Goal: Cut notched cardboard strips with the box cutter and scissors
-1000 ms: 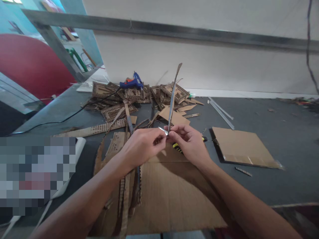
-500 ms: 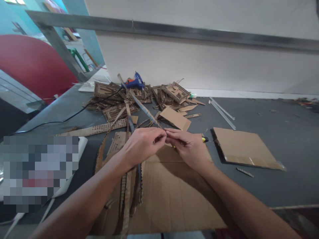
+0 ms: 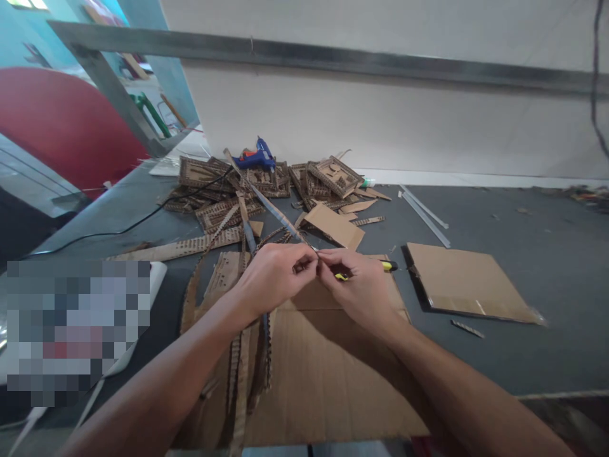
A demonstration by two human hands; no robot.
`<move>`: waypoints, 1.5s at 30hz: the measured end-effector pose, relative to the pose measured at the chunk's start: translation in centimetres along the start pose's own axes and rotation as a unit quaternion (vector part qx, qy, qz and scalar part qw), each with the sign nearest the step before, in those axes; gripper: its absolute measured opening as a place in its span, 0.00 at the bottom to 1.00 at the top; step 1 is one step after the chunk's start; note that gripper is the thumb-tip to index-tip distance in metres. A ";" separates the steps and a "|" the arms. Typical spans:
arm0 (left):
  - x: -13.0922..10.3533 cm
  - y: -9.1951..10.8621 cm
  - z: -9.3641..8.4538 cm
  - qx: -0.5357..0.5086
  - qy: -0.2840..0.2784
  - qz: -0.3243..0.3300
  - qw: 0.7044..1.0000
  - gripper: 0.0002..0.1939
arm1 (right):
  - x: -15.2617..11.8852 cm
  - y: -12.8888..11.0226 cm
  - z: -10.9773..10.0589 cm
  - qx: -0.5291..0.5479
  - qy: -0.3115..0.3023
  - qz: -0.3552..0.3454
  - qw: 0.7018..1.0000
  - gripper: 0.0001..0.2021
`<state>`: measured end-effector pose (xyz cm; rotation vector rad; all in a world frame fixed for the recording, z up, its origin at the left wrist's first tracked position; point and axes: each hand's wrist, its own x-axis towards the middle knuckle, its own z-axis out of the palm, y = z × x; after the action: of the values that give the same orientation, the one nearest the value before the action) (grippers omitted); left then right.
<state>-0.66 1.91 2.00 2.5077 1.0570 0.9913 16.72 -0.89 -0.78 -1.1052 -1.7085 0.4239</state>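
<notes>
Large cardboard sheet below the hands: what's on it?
Corrugated strips lie over the left part of the large cardboard sheet. Anything behind the left hand and right hand is hidden.

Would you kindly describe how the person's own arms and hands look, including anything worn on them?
The left hand and right hand are gloveless, and both forearms are bare; no sleeve, watch, bracelet or ring shows.
</notes>
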 end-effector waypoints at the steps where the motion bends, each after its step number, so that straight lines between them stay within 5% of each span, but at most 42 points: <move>1: 0.0 0.0 0.0 0.000 0.002 0.001 1.000 0.04 | 0.0 0.0 0.0 -0.001 0.002 0.002 1.000 0.08; 14: 0.1 0.3 0.2 -0.001 0.009 0.004 1.000 0.05 | 0.0 0.2 0.1 -0.012 0.008 -0.012 1.000 0.07; 24: 0.2 0.3 -0.3 -0.026 0.005 -0.030 0.999 0.04 | 0.2 0.0 -0.5 0.057 -0.025 0.102 0.993 0.06; 33: 0.3 0.3 -0.5 -0.036 -0.002 -0.038 0.999 0.04 | 0.3 0.3 -0.5 0.068 -0.026 0.111 0.991 0.05; 45: -0.1 0.2 -0.9 -0.001 -0.074 0.002 0.997 0.03 | 0.8 0.3 -1.7 0.123 -0.106 0.084 0.983 0.08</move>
<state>-1.20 1.71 2.67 2.5375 1.0047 0.7926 18.26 -0.46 0.18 -1.0539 -1.6950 0.8625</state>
